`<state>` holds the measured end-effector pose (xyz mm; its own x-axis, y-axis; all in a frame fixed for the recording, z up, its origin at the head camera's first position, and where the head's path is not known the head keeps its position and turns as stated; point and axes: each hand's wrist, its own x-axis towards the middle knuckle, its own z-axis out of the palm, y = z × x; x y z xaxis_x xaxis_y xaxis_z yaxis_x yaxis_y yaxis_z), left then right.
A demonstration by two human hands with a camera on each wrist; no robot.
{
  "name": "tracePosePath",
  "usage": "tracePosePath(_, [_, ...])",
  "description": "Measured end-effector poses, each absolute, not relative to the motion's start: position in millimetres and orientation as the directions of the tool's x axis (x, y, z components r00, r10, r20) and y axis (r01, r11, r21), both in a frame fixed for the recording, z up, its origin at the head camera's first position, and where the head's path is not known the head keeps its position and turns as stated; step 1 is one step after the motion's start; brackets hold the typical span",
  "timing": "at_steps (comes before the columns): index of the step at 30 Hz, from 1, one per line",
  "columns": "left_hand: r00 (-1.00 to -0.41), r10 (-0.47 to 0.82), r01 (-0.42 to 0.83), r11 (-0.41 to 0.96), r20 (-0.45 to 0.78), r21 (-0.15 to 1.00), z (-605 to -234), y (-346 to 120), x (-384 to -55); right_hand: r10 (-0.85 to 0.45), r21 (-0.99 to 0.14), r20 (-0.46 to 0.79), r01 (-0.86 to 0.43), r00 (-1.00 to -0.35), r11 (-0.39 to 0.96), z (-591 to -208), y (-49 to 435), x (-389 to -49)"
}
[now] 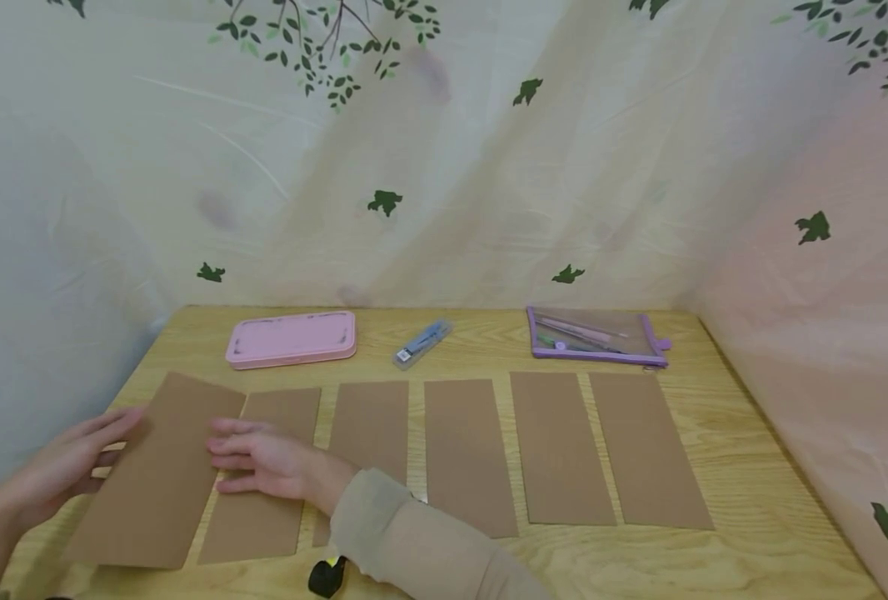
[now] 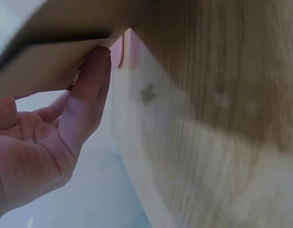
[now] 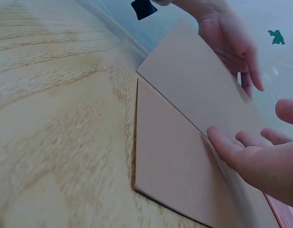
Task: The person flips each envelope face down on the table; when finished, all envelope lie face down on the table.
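Observation:
My left hand [image 1: 69, 467] holds the left edge of a brown cardboard sheet [image 1: 162, 475], the leftmost of a row. That edge is lifted and the sheet slants, its underside showing above the fingers [image 2: 89, 85] in the left wrist view. At the sheet's right edge, my right hand [image 1: 271, 458] has its fingers extended, fingertips right at the edge, in front of a second cardboard sheet [image 1: 264, 517]. From the right wrist view, the slanted sheet [image 3: 189, 76] rises beside the flat second sheet [image 3: 174, 156].
Further right lie more brown sheets [image 1: 470, 458] in the row. Along the back are a pink pencil case [image 1: 291, 337], a small clear case with blue contents [image 1: 423, 343] and a purple-edged mesh pouch [image 1: 597, 337] with pens. A patterned cloth [image 1: 451, 167] hangs behind the wooden table [image 1: 774, 500].

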<state>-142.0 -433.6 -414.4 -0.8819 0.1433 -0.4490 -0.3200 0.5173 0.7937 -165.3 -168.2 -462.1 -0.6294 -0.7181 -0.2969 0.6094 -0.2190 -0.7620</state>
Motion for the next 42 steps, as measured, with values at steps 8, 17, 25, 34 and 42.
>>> tracePosePath(8, [-0.898,0.123,-0.298,0.537,-0.423,0.789,-423,-448,-141,-0.702,-0.755,-0.31,0.614,-0.641,-0.228,-464,-168,-165])
tracePosePath(17, [-0.91,0.108,-0.276,0.564,-0.401,0.778,-433,-456,-138,-0.694,-0.745,-0.324,0.626,-0.643,-0.233,-467,-169,-165])
tracePosePath(25, [-0.909,0.085,-0.298,0.554,-0.409,0.778,-437,-456,-138,-0.688,-0.733,-0.329,0.634,-0.647,-0.247,-465,-170,-165])
tracePosePath(34, [-0.923,0.06,-0.291,0.536,-0.379,0.792,-446,-462,-139,-0.68,-0.717,-0.338,0.646,-0.65,-0.262,-465,-170,-168])
tracePosePath(42, [-0.915,0.056,-0.281,0.621,-0.399,0.732,-452,-462,-141,-0.666,-0.71,-0.349,0.65,-0.659,-0.27,-468,-172,-169])
